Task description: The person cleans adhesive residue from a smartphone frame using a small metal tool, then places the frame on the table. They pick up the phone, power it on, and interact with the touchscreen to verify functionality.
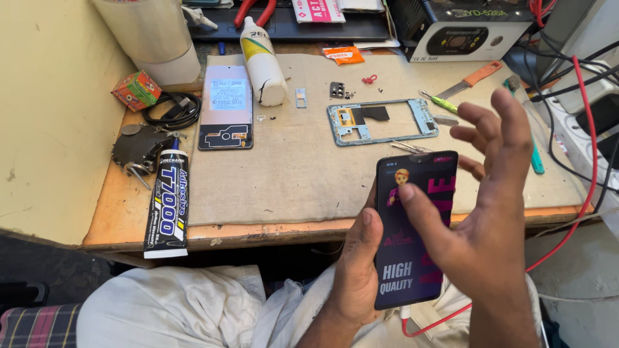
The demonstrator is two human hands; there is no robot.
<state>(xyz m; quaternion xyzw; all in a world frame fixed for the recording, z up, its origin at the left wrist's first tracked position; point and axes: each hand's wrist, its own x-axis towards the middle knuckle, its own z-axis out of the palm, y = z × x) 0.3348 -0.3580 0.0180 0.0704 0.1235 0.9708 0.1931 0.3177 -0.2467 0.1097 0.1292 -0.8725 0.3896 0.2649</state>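
Observation:
My left hand (356, 270) grips a black smartphone (412, 258) by its left edge, screen lit with purple and pink graphics, held upright over my lap in front of the table edge. My right hand (480, 193) hovers over the phone with fingers spread, and its thumb touches the upper part of the screen. A red cable (451, 316) runs from the phone's bottom end.
A beige cloth mat (290, 174) covers the wooden table. On it lie a light blue phone frame (382, 121), a phone back panel (225, 106), a white bottle (263, 61) and small parts. A black adhesive tube (167, 203), coiled cable (173, 111), tweezers (411, 147) and screwdrivers lie around.

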